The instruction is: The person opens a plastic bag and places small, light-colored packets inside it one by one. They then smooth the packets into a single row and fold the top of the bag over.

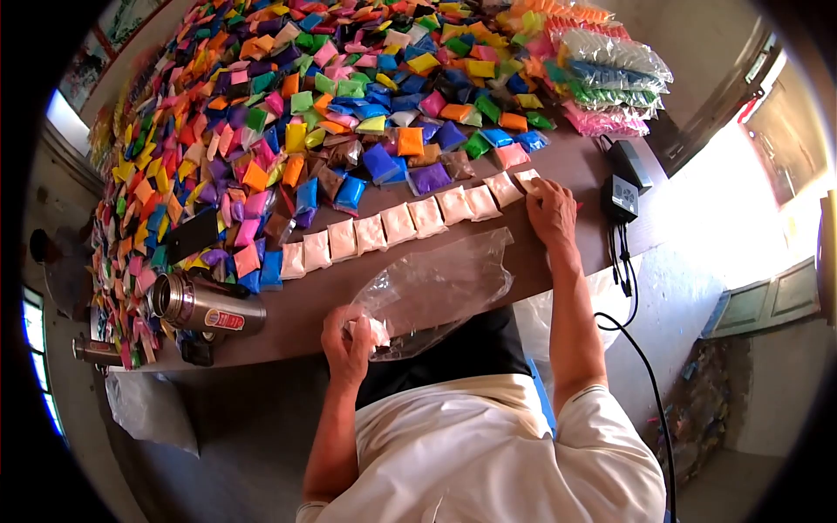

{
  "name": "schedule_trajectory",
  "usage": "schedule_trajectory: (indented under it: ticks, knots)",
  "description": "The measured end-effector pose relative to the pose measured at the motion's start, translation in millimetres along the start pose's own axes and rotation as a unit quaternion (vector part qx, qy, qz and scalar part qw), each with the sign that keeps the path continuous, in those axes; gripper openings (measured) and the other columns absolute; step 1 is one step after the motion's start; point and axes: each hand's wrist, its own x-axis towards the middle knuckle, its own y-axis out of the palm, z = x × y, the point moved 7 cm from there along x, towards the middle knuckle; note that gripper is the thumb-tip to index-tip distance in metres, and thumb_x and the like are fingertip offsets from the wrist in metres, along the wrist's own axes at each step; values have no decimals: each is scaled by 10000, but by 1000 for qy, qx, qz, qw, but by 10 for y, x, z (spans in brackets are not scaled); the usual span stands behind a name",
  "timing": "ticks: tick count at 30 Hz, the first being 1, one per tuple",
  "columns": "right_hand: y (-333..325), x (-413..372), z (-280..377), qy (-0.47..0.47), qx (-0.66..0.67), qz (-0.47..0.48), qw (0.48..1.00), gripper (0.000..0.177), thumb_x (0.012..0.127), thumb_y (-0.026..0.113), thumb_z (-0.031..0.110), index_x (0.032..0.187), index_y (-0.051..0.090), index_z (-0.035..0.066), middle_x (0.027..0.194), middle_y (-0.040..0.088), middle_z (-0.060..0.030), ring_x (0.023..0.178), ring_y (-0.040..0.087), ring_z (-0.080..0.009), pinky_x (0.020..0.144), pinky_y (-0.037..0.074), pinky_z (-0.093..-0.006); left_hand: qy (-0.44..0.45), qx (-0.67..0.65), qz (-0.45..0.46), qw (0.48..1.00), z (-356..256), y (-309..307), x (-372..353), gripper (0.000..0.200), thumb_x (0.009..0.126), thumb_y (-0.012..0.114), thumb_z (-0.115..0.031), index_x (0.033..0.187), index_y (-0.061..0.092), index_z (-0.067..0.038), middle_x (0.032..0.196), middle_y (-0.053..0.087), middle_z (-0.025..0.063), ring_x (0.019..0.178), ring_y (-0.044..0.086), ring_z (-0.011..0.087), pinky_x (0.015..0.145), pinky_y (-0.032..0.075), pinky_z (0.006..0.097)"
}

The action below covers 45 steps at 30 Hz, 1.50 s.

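Observation:
A row of small pale peach packets point(398, 223) lies along the table in front of the mixed-colour heap. At the row's right end, my right hand point(551, 212) has its fingers closed at the edge of the last pale packet point(526, 179). My left hand point(346, 347) is closed around the gathered end of a clear plastic bag point(436, 283), near the table's front edge. Something pale and crumpled shows between the left thumb and fingers. The bag spreads rightward from that hand, below the row, and looks flat and see-through.
A heap of colourful packets point(349, 90) covers the back and left of the table point(288, 327). An uncapped steel flask point(209, 305) lies at the left front. Stacked bags of packets point(610, 78) stand back right, near a black cabled box point(620, 199).

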Motion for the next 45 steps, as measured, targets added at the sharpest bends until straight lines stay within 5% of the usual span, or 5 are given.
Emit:
schedule_trajectory:
  ticks: [23, 35, 40, 43, 45]
  knots:
    - [163, 109, 444, -103, 95, 134, 981, 455, 823, 647, 105, 1276, 603, 126, 1111, 649, -165, 1072, 610, -371, 927, 490, -435, 40, 61, 1, 997, 11, -10, -7, 350, 930, 620, -299, 1101, 626, 5, 1017, 633, 156, 960, 597, 293, 876, 465, 387]
    - [-1064, -601, 670, 90, 527, 113, 838, 296, 945, 646, 287, 1052, 672, 12, 746, 607, 6, 649, 514, -44, 589, 395, -191, 20, 70, -5, 997, 91, -9, -38, 314, 930, 644, -259, 1120, 629, -10, 1046, 621, 156, 947, 593, 275, 835, 478, 366]
    - [-893, -1094, 1251, 72, 500, 267, 821, 203, 932, 653, 177, 1004, 619, -10, 839, 639, -25, 732, 544, -62, 611, 456, -265, 37, 46, -37, 998, -26, 9, -26, 260, 931, 646, -241, 1068, 646, -20, 1010, 626, 138, 931, 586, 269, 809, 474, 366]
    - [-894, -1124, 1763, -164, 309, 254, 902, 238, 870, 665, 208, 855, 566, -8, 742, 574, -185, 675, 549, -406, 648, 464, -447, 42, 59, -21, 997, -48, 2, -12, 245, 929, 650, -244, 1040, 649, -25, 995, 628, 129, 918, 586, 265, 807, 474, 364]
    - [-747, -1207, 1912, -190, 273, 258, 907, 221, 854, 675, 186, 889, 589, -14, 770, 576, -180, 751, 578, -388, 666, 473, -420, 50, 61, -12, 997, -67, 5, -2, 239, 928, 652, -245, 1026, 651, -27, 988, 629, 127, 912, 588, 265, 808, 474, 363]
